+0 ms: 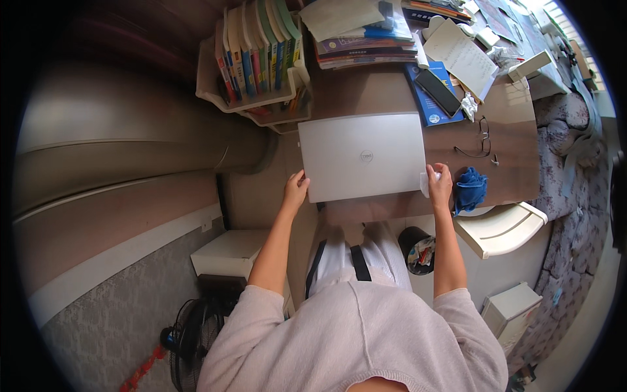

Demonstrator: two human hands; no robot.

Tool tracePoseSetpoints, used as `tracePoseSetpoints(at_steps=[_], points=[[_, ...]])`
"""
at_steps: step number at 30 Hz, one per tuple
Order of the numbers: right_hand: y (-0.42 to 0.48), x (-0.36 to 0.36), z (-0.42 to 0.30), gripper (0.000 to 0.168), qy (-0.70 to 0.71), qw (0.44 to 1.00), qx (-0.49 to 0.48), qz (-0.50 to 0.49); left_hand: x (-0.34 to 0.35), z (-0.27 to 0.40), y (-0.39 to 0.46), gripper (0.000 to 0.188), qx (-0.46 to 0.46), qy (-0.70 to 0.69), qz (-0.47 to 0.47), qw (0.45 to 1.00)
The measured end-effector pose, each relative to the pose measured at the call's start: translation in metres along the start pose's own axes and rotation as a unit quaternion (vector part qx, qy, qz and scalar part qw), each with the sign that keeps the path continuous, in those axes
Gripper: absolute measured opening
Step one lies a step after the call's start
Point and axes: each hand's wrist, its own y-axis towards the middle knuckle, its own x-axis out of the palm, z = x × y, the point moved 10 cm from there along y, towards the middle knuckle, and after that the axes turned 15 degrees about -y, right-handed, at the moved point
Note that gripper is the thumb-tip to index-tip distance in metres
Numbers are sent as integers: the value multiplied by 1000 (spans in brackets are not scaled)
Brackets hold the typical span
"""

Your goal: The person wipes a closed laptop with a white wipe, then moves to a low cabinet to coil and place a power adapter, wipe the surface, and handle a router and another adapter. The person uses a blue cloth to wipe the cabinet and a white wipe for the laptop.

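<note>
A closed silver Dell laptop lies on the brown table in front of me. My left hand grips its left edge near the front corner, thumb at the lid and the other fingers partly hidden. By the right edge, my right hand holds a thin white tissue or wipe, which touches or nearly touches the laptop's side. Just right of that hand sits a crumpled blue cloth. Black-framed glasses rest farther back, with a small metallic item beside them.
A white book rack stands back left, beside a stack of books. Behind the laptop's right corner, a phone lies on a blue book near crumpled tissue. Below are a bin, a cream stool and a fan.
</note>
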Motion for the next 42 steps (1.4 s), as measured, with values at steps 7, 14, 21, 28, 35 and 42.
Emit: tracePoseSetpoints(at_steps=[7, 14, 21, 28, 35, 42], points=[[-19, 22, -146, 16, 191, 977, -88, 23, 16, 3, -24, 44, -176, -232, 17, 956], [-104, 103, -241, 33, 157, 949, -275, -14, 35, 0, -44, 60, -227, -295, -19, 928], [-179, 135, -276, 45, 41, 774, -611, -161, 29, -4, -40, 69, -218, -280, -26, 935], [-141, 142, -299, 47, 29, 816, -557, -154, 24, 5, -35, 75, -230, -303, -41, 924], [-119, 137, -285, 58, 28, 905, -415, -85, 26, 0, -33, 87, -254, -309, -30, 916], [-163, 134, -269, 55, 55, 845, -503, -172, 29, 0, -32, 83, -250, -290, -64, 922]])
